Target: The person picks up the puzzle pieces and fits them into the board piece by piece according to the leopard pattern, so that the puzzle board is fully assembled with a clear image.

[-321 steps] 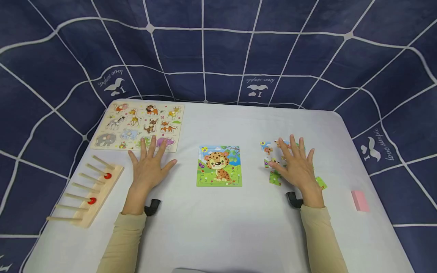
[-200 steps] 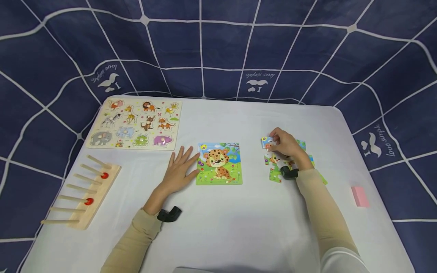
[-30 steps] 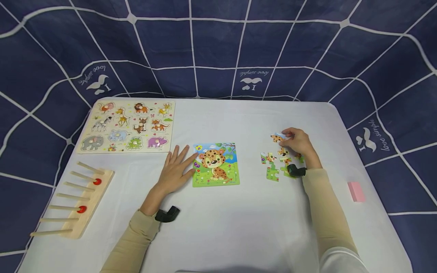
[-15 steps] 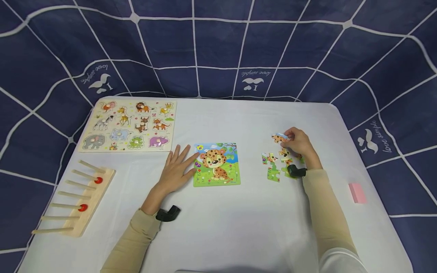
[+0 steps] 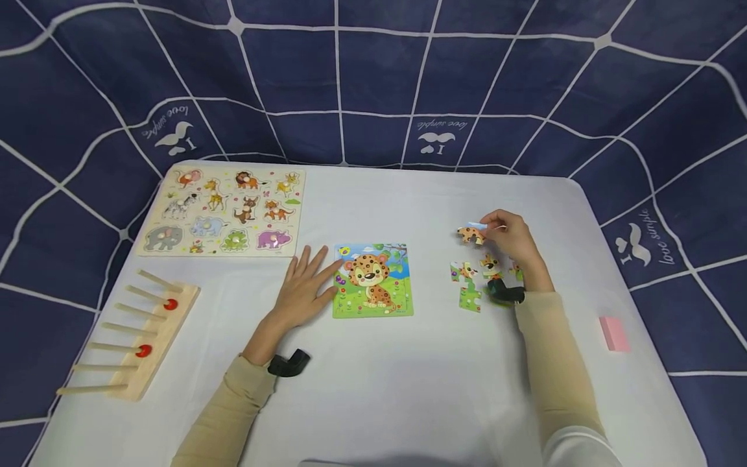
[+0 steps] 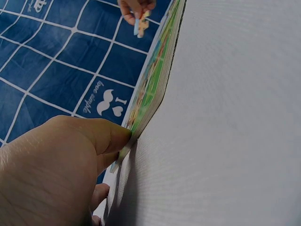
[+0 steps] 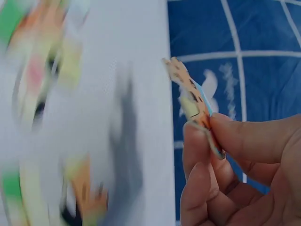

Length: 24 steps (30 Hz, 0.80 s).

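Observation:
My right hand (image 5: 515, 241) pinches a jigsaw piece (image 5: 469, 235) between thumb and fingers, above the table's right half. In the right wrist view, the piece (image 7: 192, 92) shows orange with dark spots and a strip of blue, held off the table. Several loose jigsaw pieces (image 5: 469, 299) lie below that hand, some partly hidden by the arm and the wrist camera. At the centre is a square leopard puzzle board (image 5: 372, 283). My left hand (image 5: 299, 292) lies with fingers spread at its left edge; the left wrist view shows the thumb (image 6: 115, 136) touching the board's edge.
An animal peg puzzle (image 5: 224, 211) lies at the back left. In front of it stands a wooden rack (image 5: 166, 337) of upright pegs with two red beads. A pink block (image 5: 615, 334) sits at the far right. A dark blue gridded cloth (image 5: 373, 78) hangs behind the table.
Over the last second, my right hand has raised the piece a little and shifted it slightly left. Earlier it pinched a different piece, with a yellow and blue corner. My left hand stays put.

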Available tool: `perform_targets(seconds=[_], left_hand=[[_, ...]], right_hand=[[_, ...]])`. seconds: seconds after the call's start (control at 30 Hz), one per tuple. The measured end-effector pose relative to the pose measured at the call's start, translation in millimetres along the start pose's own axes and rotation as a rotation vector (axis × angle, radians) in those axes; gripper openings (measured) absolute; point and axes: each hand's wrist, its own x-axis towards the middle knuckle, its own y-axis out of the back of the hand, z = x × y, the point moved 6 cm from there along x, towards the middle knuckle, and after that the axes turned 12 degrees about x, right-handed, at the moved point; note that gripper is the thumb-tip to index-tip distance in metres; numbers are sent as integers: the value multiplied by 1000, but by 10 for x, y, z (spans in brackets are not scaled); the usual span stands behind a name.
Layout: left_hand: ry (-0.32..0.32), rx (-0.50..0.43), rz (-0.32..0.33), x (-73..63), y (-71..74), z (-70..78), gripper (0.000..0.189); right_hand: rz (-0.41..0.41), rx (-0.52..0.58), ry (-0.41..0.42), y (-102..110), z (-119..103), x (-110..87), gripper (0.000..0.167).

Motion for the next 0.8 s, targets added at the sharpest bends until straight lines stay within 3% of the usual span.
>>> perform_targets(seconds=[0.23, 0.53, 0.8], left_hand=[[-1, 1, 3, 12, 4, -5, 55], [0, 2, 17, 14, 44, 7, 55], [-3, 9, 17, 1, 26, 7, 55]], right_hand=[[-73, 198, -2, -430, -244, -8, 22], [-182, 240, 23, -1151, -535, -62, 18], [-246, 199, 68, -1582, -665, -90, 14]])
